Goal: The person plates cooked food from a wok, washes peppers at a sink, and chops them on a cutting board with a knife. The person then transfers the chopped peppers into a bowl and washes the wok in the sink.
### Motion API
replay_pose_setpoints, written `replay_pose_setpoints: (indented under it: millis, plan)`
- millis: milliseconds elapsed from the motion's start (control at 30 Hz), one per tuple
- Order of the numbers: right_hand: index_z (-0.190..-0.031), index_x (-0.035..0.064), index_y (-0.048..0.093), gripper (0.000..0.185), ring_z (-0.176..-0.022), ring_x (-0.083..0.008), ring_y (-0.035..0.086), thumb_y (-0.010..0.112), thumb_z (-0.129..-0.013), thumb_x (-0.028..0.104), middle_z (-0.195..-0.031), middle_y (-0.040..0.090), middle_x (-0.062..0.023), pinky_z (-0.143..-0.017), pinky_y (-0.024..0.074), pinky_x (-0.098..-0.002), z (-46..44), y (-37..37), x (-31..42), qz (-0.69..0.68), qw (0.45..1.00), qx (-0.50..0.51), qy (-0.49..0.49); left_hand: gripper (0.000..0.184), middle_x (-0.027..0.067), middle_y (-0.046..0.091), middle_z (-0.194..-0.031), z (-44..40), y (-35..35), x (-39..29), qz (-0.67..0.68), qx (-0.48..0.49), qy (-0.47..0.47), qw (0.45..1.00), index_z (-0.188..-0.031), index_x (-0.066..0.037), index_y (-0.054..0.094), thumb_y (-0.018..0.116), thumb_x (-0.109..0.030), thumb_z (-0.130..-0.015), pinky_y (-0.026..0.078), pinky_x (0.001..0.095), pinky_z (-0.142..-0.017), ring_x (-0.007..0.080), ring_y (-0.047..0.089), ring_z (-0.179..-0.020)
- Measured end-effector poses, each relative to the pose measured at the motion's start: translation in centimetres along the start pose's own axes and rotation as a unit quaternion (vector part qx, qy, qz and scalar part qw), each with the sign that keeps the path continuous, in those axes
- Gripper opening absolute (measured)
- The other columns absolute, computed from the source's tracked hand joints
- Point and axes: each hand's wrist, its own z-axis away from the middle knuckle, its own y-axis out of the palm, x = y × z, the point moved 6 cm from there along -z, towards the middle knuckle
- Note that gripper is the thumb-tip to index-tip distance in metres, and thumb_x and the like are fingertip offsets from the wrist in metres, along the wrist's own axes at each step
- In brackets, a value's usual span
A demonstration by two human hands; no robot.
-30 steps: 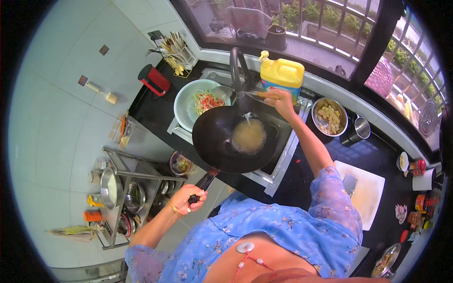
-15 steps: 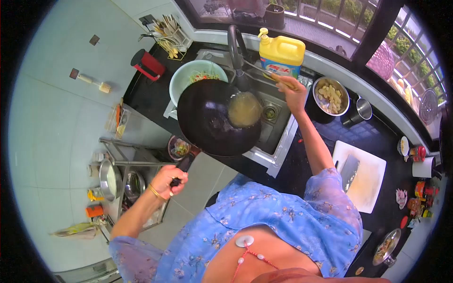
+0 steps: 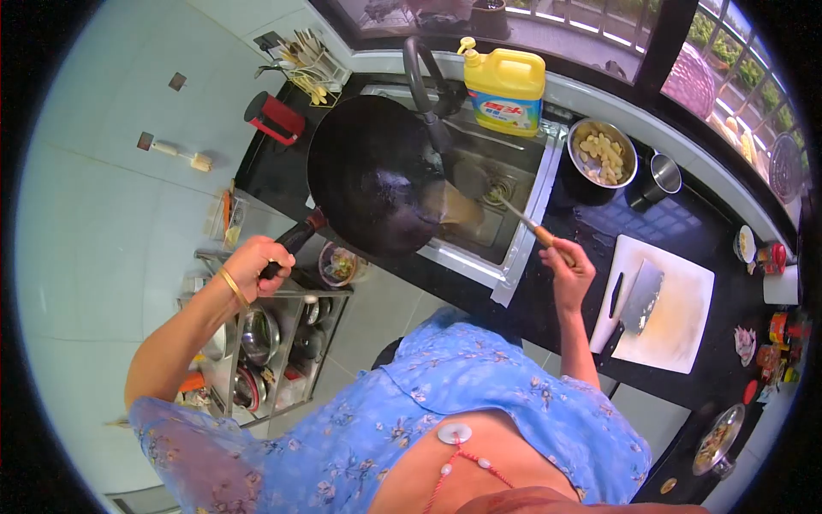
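Observation:
My left hand (image 3: 261,267) is closed around the dark handle of a black wok (image 3: 368,180). The wok is tilted toward the sink (image 3: 518,265), and cloudy brownish liquid (image 3: 461,210) runs over its right rim into the basin. A wooden-handled metal utensil (image 3: 541,233) is gripped in my right hand (image 3: 568,270). Its thin shaft points toward the drain (image 3: 499,188); I cannot make out the shape of its tip. The dark faucet (image 3: 419,77) stands behind the wok, its spout close to the wok's rim.
A yellow detergent jug (image 3: 505,90) stands behind the sink. Right of it are a metal bowl of pale pieces (image 3: 602,154) and a metal cup (image 3: 664,176). A cleaver (image 3: 642,295) lies on a white cutting board (image 3: 676,317). A metal shelf rack (image 3: 295,343) stands lower left.
The wok has tilted further and shifted left, and its liquid now pours into the sink. My right hand has come down toward me, swinging the utensil from near the faucet to the drain.

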Motion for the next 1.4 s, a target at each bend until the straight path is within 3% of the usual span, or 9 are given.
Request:
replay_pose_setpoints:
  millis: [167, 333, 433, 533, 667, 733, 967, 1133, 1400]
  plan:
    - [-0.089, -0.0014, 0.064, 0.017, -0.073, -0.0069, 0.057, 0.063, -0.072, -0.004, -0.081, 0.063, -0.0034, -0.065, 0.046, -0.0195, 2.2, 3.0, -2.0, 0.011, 0.998, 0.057, -0.036, 0.017, 0.0056, 0.045, -0.052, 0.5, 0.6, -1.7, -0.071, -0.013, 0.003, 0.997, -0.057, -0.005, 0.044, 0.058, -0.01, -0.065, 0.02, 0.0246, -0.031, 0.0089, 0.032, -0.033]
    - [-0.088, 0.0014, 0.064, 0.019, -0.084, -0.0199, 0.063, 0.066, -0.069, -0.002, -0.09, 0.064, -0.0131, -0.075, 0.0481, -0.0275, 4.3, 6.3, -2.3, 0.098, 0.981, 0.069, -0.154, 0.018, 0.0048, 0.044, -0.052, 0.8, 0.9, -0.9, -0.092, -0.011, -0.008, 0.996, -0.057, -0.006, 0.043, 0.057, -0.01, -0.065, 0.019, 0.0248, -0.031, 0.0083, 0.031, -0.033]
    - [-0.088, 0.0015, 0.064, 0.019, -0.086, -0.0211, 0.063, 0.066, -0.07, -0.001, -0.091, 0.064, -0.0128, -0.076, 0.0481, -0.0284, 5.8, 8.1, -0.9, 0.106, 0.979, 0.069, -0.162, 0.018, 0.004, 0.044, -0.052, 0.9, 0.2, 1.0, -0.088, 0.0, -0.004, 0.996, -0.058, -0.006, 0.044, 0.058, -0.013, -0.066, 0.019, 0.0249, -0.031, 0.0084, 0.03, -0.033]
    - [-0.089, 0.0026, 0.064, 0.02, -0.085, -0.0215, 0.062, 0.066, -0.07, -0.001, -0.091, 0.064, -0.0123, -0.075, 0.0483, -0.0288, 7.4, 9.1, 0.0, 0.105, 0.976, 0.065, -0.181, 0.021, 0.0035, 0.045, -0.053, 0.8, -1.4, 4.1, -0.051, 0.061, -0.017, 0.997, -0.06, -0.006, 0.045, 0.059, -0.018, -0.07, 0.019, 0.0252, -0.031, 0.0079, 0.03, -0.032]
    - [-0.088, 0.0017, 0.064, 0.021, -0.079, -0.0149, 0.062, 0.068, -0.068, -0.002, -0.089, 0.065, -0.0101, -0.07, 0.0483, -0.0251, 11.3, 8.9, 2.6, 0.143, 0.967, 0.052, -0.207, 0.026, 0.0027, 0.051, -0.061, 1.7, -3.4, 9.8, 0.108, 0.148, -0.015, 0.983, -0.083, 0.001, 0.052, 0.058, -0.023, -0.074, 0.028, 0.0209, -0.031, 0.0074, 0.037, -0.035]
    - [-0.088, 0.0019, 0.064, 0.021, -0.079, -0.0126, 0.061, 0.067, -0.068, -0.003, -0.089, 0.065, -0.0094, -0.068, 0.0482, -0.0236, 13.9, 8.4, 3.7, 0.13, 0.964, 0.064, -0.222, 0.022, 0.0027, 0.051, -0.06, 3.1, -3.8, 12.5, 0.126, 0.117, 0.011, 0.985, -0.081, 0.0, 0.052, 0.057, -0.02, -0.073, 0.026, 0.0219, -0.032, 0.0079, 0.036, -0.035]
    - [-0.089, -0.001, 0.06, 0.014, -0.072, -0.0111, 0.062, 0.063, -0.075, 0.0, -0.083, 0.063, -0.0083, -0.063, 0.05, -0.0217, 25.6, 5.3, 5.0, 0.029, 0.995, 0.008, -0.1, 0.027, 0.0059, 0.052, -0.061, 4.5, -4.1, 21.7, 0.121, 0.233, 0.056, 0.963, -0.089, 0.001, 0.052, 0.057, -0.018, -0.071, 0.029, 0.0233, -0.031, 0.0113, 0.037, -0.034]
    - [-0.084, -0.0003, 0.057, 0.016, -0.06, -0.0071, 0.059, 0.064, -0.078, 0.012, -0.069, 0.062, -0.0048, -0.051, 0.0476, -0.0213, 33.9, 1.2, 8.5, -0.028, 0.991, -0.097, -0.088, 0.031, 0.0057, 0.053, -0.065, 6.4, -0.3, 24.7, 0.068, 0.359, 0.058, 0.929, -0.093, 0.003, 0.051, 0.056, -0.02, -0.073, 0.03, 0.0253, -0.032, 0.0124, 0.037, -0.036]
    - [-0.084, 0.0039, 0.052, 0.022, -0.053, -0.0076, 0.056, 0.067, -0.077, 0.019, -0.059, 0.058, -0.0026, -0.048, 0.0454, -0.0229, 47.8, -11.1, 14.7, 0.112, 0.951, -0.251, -0.14, 0.029, 0.0084, 0.055, -0.067, 12.7, 15.3, 26.6, -0.043, 0.526, 0.048, 0.848, -0.094, 0.007, 0.053, 0.051, -0.016, -0.077, 0.028, 0.0246, -0.03, 0.0121, 0.033, -0.034]
